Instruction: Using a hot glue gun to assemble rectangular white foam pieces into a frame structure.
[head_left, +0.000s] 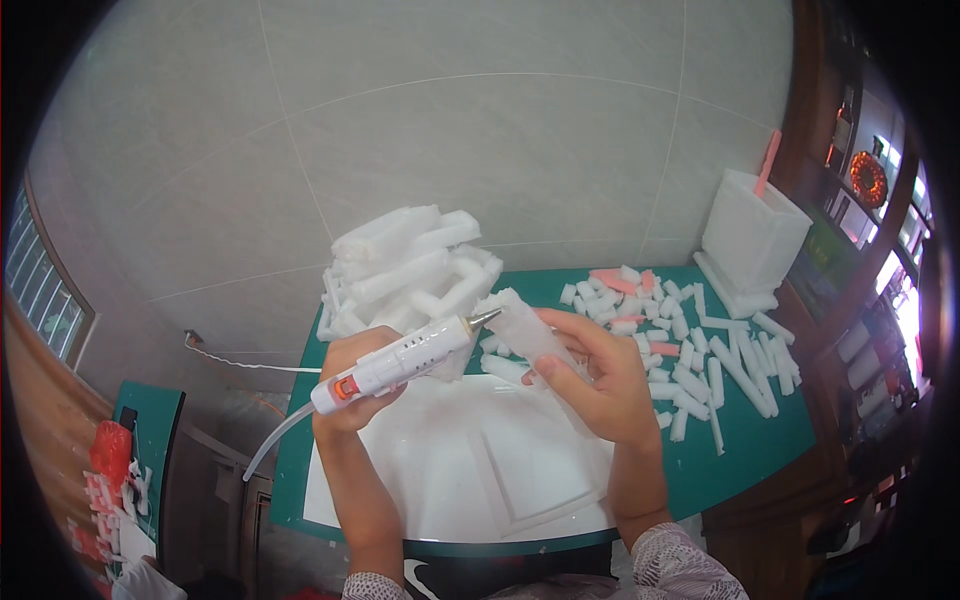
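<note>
Nearest up, two patterned sleeves (690, 562) at the bottom edge, then a glossy white board (425, 480) across the lower middle of the frame. A thin frame (494, 480) lies flat on it, right of the middle.

Just above that is the real business, dead center. Left hand (352, 375) is wrapped round a white glue gun (400, 362), nozzle aimed right and a bit up, with a pale stick (272, 440) curving out the back toward lower left. Right hand (605, 375) is pinching a flat piece of foam (525, 335), thumb on the near side, fingers behind. So the foam sits between the hands, gripped by the right, its upper left end at the nozzle tip. Can't tell if they actually touch.

Looks like the gluing step to me. Next move, I'd say, calls for a steady tip along that edge, a light pinch so the foam doesn't crush, and fingertips well off the hot metal.

Further back: a foam pile (400, 270) upper left of center, loose bits (692, 380) scattered on the green table (690, 485) at right, and a white box (755, 230) with a pink strip (768, 165) at upper right, near the gray wall (480, 150).
</note>
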